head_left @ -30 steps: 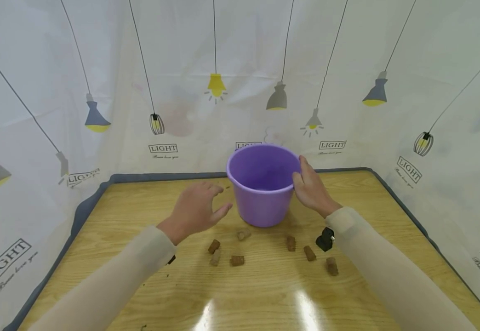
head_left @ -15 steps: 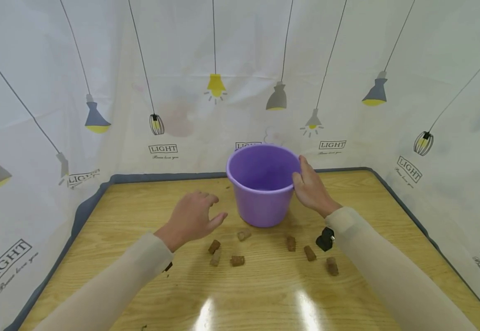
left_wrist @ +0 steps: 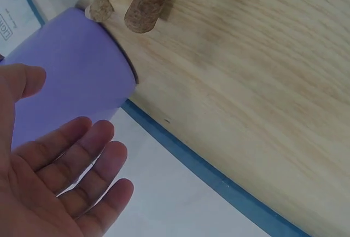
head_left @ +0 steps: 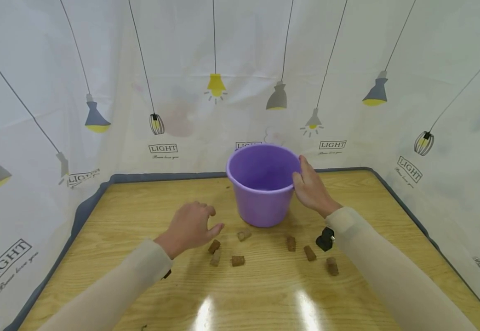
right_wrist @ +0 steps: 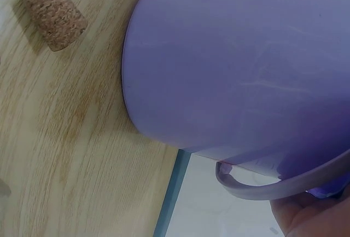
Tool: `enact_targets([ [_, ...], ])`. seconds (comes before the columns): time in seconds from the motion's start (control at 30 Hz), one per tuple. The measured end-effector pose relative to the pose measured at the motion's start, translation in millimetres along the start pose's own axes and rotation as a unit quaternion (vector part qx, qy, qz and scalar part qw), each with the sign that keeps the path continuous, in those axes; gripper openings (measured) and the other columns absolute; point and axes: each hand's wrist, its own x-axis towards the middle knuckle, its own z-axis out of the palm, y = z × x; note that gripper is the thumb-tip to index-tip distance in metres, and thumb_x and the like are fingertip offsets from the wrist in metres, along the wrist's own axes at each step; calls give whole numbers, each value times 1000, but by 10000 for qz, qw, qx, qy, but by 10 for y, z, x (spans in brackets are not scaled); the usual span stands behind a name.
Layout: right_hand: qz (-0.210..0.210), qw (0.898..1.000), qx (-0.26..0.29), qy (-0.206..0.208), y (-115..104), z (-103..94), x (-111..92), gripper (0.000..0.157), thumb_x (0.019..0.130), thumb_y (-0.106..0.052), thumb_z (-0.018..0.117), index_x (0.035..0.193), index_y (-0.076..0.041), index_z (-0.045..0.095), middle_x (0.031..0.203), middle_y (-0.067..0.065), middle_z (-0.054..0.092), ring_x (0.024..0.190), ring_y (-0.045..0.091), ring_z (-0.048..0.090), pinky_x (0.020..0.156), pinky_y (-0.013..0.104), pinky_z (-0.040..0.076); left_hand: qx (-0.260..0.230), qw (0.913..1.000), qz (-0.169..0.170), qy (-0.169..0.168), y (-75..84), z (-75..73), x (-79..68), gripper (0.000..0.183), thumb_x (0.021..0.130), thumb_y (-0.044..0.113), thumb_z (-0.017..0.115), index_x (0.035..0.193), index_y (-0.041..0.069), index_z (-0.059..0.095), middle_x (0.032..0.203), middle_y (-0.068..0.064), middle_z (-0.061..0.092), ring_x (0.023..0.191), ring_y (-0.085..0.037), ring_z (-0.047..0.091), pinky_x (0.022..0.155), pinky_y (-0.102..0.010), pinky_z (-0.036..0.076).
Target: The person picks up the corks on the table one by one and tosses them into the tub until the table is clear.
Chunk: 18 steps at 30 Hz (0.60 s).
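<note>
A purple bucket (head_left: 263, 204) stands upright on the wooden table (head_left: 260, 294). My right hand (head_left: 312, 188) grips it at the right side of its rim. In the right wrist view, fingers (right_wrist: 317, 215) show behind the bucket's curved handle (right_wrist: 262, 189). My left hand (head_left: 190, 227) hovers left of the bucket with thumb and fingers spread apart, holding nothing; its palm shows in the left wrist view. Just right of that hand lie brown corks, among them a dark cork (head_left: 214, 247) and a paler cork (head_left: 215, 258). Another cork (head_left: 243, 235) lies by the bucket's base.
More corks lie nearer the front, such as one in the middle (head_left: 237, 261). Right of the bucket are a cork (head_left: 291, 243), a second cork (head_left: 309, 253) and a third cork (head_left: 332, 266). White lamp-printed sheeting (head_left: 190, 92) stands round the table's back and sides.
My left hand has moved down and slightly left, away from the bucket and towards the corks. The right hand and the bucket stay in place.
</note>
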Motion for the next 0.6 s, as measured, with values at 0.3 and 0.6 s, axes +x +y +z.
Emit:
enact_targets([
  [0.3, -96, 9999, 55, 4, 3, -3, 1, 66, 107, -23, 29, 161, 6, 3, 167, 27, 13, 155, 38, 12, 126, 53, 12, -113, 9977, -264, -615, 30, 85, -54, 37, 91, 40, 75, 95, 3, 76, 88, -12, 76, 72, -23, 71, 66, -38, 61],
  [0.6, -121, 9999, 96, 28, 21, 7, 8, 66, 107, -20, 30, 161, 6, 4, 167, 27, 14, 155, 38, 13, 126, 52, 12, 51, 9939, -400, -1026, 51, 163, -84, 37, 91, 43, 74, 73, 13, 63, 64, 2, 59, 55, -12, 52, 52, -32, 50],
])
